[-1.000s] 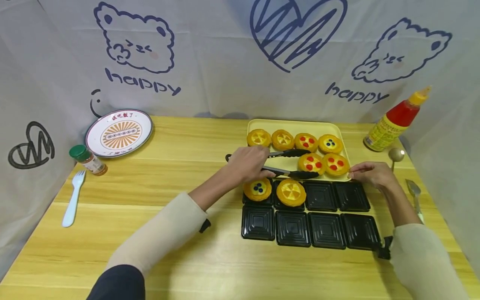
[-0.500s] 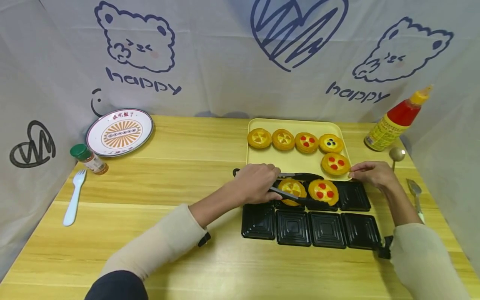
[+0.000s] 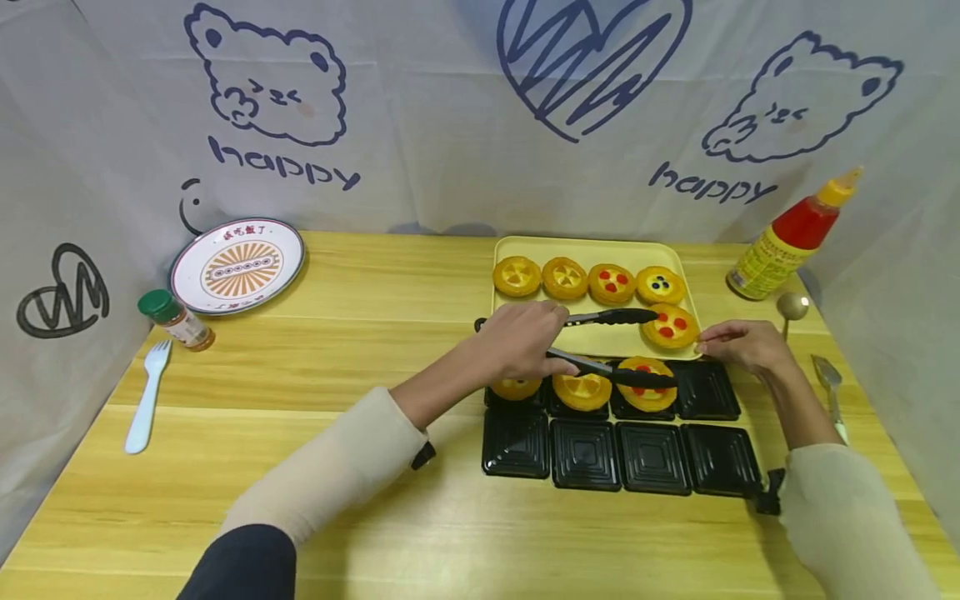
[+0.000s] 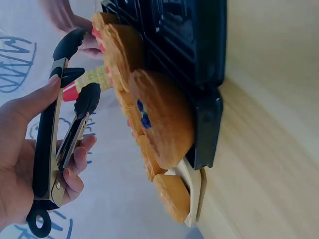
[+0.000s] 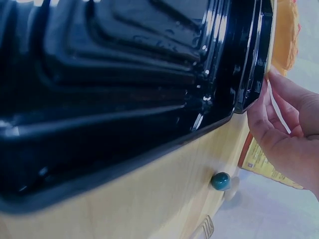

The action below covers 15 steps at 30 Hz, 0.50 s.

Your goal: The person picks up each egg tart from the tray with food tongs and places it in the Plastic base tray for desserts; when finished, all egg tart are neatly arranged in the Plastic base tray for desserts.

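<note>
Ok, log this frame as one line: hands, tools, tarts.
left hand grips open tongs | right hand touches yellow tray | black tray: three tarts

Both forearms wear snug, pale cream sleeves of soft, smooth fabric that end short of the wrists, leaving the left hand (image 3: 521,340) and right hand (image 3: 742,346) bare. Higher up the left arm, a dark navy sleeve covers the cream one from about the elbow. A small black clip or strap end juts from under the left cuff, and a similar black fitting sits beneath the right cuff. No rings, watch or gloves show on either hand. The fingernails are short and unpainted.
</note>
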Tool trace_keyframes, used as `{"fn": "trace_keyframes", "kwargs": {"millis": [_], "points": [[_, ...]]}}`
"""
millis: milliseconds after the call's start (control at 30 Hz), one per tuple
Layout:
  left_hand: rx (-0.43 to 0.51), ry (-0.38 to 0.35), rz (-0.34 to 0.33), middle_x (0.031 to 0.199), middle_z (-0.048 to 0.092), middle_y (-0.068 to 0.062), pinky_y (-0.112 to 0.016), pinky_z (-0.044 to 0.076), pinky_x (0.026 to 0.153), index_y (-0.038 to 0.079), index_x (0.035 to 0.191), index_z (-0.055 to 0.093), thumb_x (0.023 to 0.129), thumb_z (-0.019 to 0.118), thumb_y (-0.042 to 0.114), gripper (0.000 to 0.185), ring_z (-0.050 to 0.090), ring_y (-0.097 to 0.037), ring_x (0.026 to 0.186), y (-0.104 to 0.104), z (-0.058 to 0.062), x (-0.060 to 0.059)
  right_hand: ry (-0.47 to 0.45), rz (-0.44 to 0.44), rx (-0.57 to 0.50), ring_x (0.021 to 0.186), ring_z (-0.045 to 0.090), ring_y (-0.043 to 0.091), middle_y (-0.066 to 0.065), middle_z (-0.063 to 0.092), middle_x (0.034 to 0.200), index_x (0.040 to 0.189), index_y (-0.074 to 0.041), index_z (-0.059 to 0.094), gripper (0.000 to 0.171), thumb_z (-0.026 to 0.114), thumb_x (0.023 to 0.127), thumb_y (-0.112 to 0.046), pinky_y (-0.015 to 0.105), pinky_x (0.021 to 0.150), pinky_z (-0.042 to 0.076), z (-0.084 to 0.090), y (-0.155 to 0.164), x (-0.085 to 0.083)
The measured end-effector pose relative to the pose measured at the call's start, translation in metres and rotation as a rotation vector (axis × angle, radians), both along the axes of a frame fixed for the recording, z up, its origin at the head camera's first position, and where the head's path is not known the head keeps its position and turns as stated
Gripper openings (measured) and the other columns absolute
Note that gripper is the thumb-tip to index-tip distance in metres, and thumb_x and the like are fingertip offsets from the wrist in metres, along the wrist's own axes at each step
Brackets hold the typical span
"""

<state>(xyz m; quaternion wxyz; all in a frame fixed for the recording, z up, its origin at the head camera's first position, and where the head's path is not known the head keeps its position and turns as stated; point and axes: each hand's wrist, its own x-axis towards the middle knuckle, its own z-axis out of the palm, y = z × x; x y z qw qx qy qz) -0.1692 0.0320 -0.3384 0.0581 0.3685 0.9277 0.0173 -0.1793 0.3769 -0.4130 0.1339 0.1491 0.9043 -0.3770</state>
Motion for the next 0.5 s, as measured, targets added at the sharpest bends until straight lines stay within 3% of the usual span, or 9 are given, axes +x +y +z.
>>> {"fn": "trace_keyframes", "kwargs": {"millis": [167, 333, 500], "points": [[0.01, 0.001, 0.035, 0.095, 0.061, 0.0, -0.021, 0.039, 0.052, 0.012, 0.113, 0.059, 0.083, 0.06, 0.062, 0.058, 0.052, -0.01, 0.066, 0.023, -0.001, -0.017, 0.033, 0.022, -0.015, 0.065, 0.058, 0.002, -0.015, 0.063, 0.068, 0.113, 0.011, 0.06, 0.039, 0.069, 0.086, -0.016, 0.02, 0.061, 0.051, 0.0, 0.001, 0.001], [0.003, 0.005, 0.067, 0.065, 0.039, 0.004, -0.021, 0.029, 0.045, 0.017, 0.073, 0.05, 0.083, 0.061, 0.06, 0.046, 0.036, -0.008, 0.051, 0.042, -0.006, -0.027, 0.041, 0.014, -0.049, 0.064, 0.059, 0.001, -0.016, 0.063, 0.068, 0.112, 0.012, 0.06, 0.038, 0.069, 0.085, -0.014, 0.02, 0.061, 0.052, 0.0, 0.002, 0.002], [-0.021, 0.002, 0.068, 0.06, 0.034, 0.005, -0.021, 0.029, 0.044, 0.019, 0.07, 0.047, 0.083, 0.06, 0.061, 0.046, 0.035, -0.008, 0.049, 0.052, -0.01, -0.029, 0.034, 0.008, -0.051, 0.065, 0.059, 0.001, -0.016, 0.063, 0.068, 0.111, 0.01, 0.061, 0.037, 0.07, 0.085, -0.014, 0.019, 0.06, 0.051, 0.0, 0.002, 0.001]]}}
